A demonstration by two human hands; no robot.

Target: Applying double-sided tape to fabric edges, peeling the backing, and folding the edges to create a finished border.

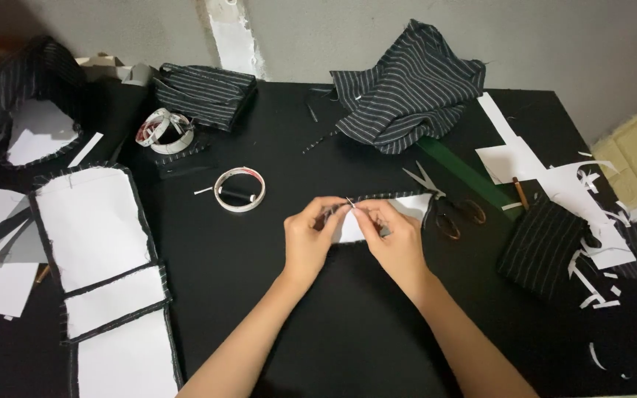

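Head view: the fingertips of both hands meet at the centre of the black worktop (pixel 348 317), and what passes between them is hard to make out; it looks like a needle (pixel 350 202). The left hand (pixel 310 237) has its grip pinched on the left end of a small white panel (pixel 399 214) edged in striped cloth. The right hand (pixel 396 237) pinches at the same spot, covering much of the panel. Scissors (pixel 447 206) lie at three o'clock, half lost against the dark surface. A tape ring (pixel 239 189) sits at ten o'clock, striped fabric (pixel 407 88) at twelve by the grey wall (pixel 554 37).
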